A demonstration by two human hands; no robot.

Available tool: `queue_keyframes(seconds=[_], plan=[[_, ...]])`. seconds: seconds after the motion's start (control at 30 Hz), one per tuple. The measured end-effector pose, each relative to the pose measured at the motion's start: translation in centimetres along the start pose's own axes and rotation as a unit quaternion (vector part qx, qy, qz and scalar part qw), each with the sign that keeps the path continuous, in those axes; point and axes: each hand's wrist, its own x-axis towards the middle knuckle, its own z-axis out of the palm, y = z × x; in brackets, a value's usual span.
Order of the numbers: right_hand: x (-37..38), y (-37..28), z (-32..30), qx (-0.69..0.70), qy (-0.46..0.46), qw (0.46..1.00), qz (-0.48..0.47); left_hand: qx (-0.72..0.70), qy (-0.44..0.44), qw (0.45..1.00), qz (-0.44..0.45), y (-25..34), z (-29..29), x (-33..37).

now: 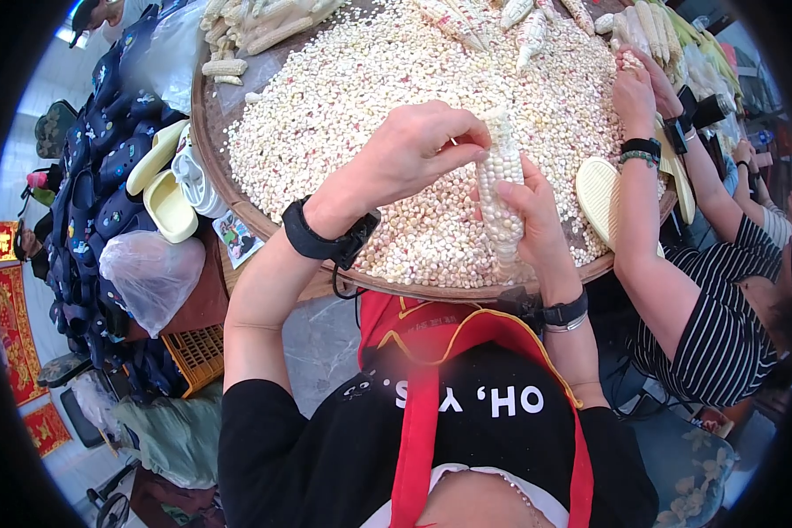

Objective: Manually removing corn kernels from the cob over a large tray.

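A corn cob (501, 189) stands nearly upright over a wide heap of loose pale kernels (352, 97). Its lower part still carries rows of whitish kernels; its upper end looks stripped. My right hand (537, 216) grips the cob from the right side, thumb across its front. At the cob's upper left edge, my left hand (422, 150) is closed in a pinch, with thumb and forefinger close against the kernels. A small white bit shows between those fingers, too small to name. The heap lies in a large round tray (204, 145) with a raised brown rim.
Stripped cobs (277, 31) lie at the tray's far left, more cobs (532, 35) at its far side. On the right, another person's hands (638, 84) work over the tray near a pale yellow slipper (597, 195). Dark blue clogs (84, 220) are piled at left.
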Motion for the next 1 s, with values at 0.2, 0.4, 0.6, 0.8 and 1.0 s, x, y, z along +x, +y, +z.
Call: queue_keyframes(seconds=[0.2, 0.4, 0.6, 0.8, 1.0], plan=[[-0.1, -0.2, 0.3, -0.034, 0.005, 0.999, 0.017, 0.071, 0.025, 0.994, 0.082, -0.2, 0.4, 0.1], [-0.4, -0.1, 1.2, -0.176, 0.057, 0.983, -0.002, 0.154, 0.027, 0.976, 0.153, -0.2, 1.1, -0.4], [-0.1, -0.3, 1.5, -0.272, 0.098, 0.957, -0.021, 0.232, 0.007, 0.964, 0.133, -0.1, 2.4, -0.9], [-0.3, -0.5, 1.4, -0.241, 0.086, 0.967, 0.006, 0.205, 0.002, 0.963, 0.173, -0.7, 2.3, -0.7], [-0.9, -0.4, 1.5, -0.193, 0.063, 0.978, 0.055, 0.154, -0.031, 0.965, 0.210, -1.3, 0.5, 0.0]])
